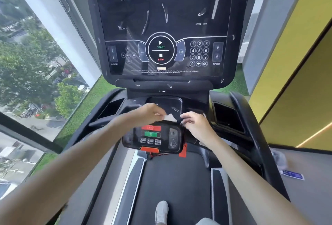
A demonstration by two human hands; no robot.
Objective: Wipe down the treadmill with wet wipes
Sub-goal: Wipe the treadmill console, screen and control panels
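We hold the wet wipe [170, 117] pinched between both hands: left hand [149, 113] fingers closed at its 9 o'clock edge, right hand [195, 123] fingers closed at 3 o'clock, above the treadmill [179, 179] control pad [152, 137].

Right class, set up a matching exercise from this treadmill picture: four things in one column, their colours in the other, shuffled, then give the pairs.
Things:
1. wet wipe
2. START label
3. STOP label
4. wall on the right

Colours:
A. red
B. yellow
C. white
D. green

Pairs: 1-C, 2-D, 3-A, 4-B
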